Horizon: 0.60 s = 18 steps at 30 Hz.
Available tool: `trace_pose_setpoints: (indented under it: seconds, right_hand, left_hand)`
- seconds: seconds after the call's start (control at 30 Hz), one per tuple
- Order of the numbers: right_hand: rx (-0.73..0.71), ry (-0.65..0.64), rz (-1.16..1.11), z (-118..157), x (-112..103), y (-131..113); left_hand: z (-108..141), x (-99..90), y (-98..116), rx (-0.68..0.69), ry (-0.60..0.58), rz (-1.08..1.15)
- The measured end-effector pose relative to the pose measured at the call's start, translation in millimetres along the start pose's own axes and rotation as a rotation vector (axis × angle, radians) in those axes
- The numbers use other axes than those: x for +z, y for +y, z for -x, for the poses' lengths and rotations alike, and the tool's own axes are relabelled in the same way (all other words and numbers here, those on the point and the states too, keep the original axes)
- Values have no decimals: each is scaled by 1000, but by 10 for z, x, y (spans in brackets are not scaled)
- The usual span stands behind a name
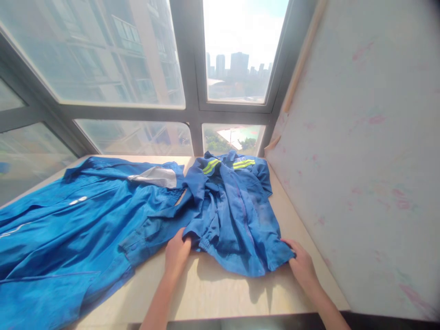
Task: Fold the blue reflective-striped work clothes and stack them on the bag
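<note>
A blue work jacket (237, 211) with yellow-green reflective stripes lies spread on the pale tabletop (220, 293), its collar toward the window. My left hand (178, 250) pinches its lower left corner, and my right hand (298, 259) grips the lower right corner. Between the two hands the hem hangs slightly off the surface and casts a shadow. One sleeve stretches left over a brighter blue garment (96, 206), which is rumpled and has a pale grey patch near its top right.
Framed window panes (240, 50) rise behind the far edge. On the right stands a wall (371, 160) with a faded floral pattern, close beside the tabletop. The tabletop's front edge runs just below my hands.
</note>
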State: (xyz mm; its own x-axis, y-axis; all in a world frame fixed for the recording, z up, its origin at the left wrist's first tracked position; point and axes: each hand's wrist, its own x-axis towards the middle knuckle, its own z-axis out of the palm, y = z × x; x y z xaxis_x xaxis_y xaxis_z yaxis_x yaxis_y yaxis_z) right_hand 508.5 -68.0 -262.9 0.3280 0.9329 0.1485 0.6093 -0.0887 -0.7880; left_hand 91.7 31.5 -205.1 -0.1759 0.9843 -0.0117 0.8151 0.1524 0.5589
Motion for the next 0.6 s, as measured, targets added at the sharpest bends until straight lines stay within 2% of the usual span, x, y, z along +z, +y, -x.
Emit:
trace_pose_setpoints:
  seconds: [0.07, 0.13, 0.2, 0.27, 0.3, 0.4, 0.47, 0.5, 0.6]
  right_hand:
    - [22, -9, 37, -260, -137, -86]
    - [53, -28, 92, -582, -334, -277]
    - [103, -60, 177, -929, -574, -600]
    - [43, -18, 242, -1239, -837, -1024]
    - [-6, 35, 231, -1356, -969, -1251]
    - [-138, 368, 127, -1486, -1309, -1825]
    - [-187, 514, 29, -1389, -1433, -1998]
    - [-193, 530, -18, -1303, -1450, -2000]
    - [-127, 415, -119, -993, -1335, -1720]
  left_hand:
    - [-62, -123, -28, -12, 23, -71]
    - [-140, -331, -3, -9, 56, -119]
    - [-203, -619, 104, 16, 112, -158]
    - [-202, -943, 279, 56, 208, -194]
    - [-165, -1097, 374, 83, 274, -202]
    - [96, -1409, 566, 170, 504, -147]
    - [345, -1430, 525, 177, 579, -105]
    - [467, -1380, 442, 167, 568, -103]
    - [762, -1061, 18, 194, 366, -165]
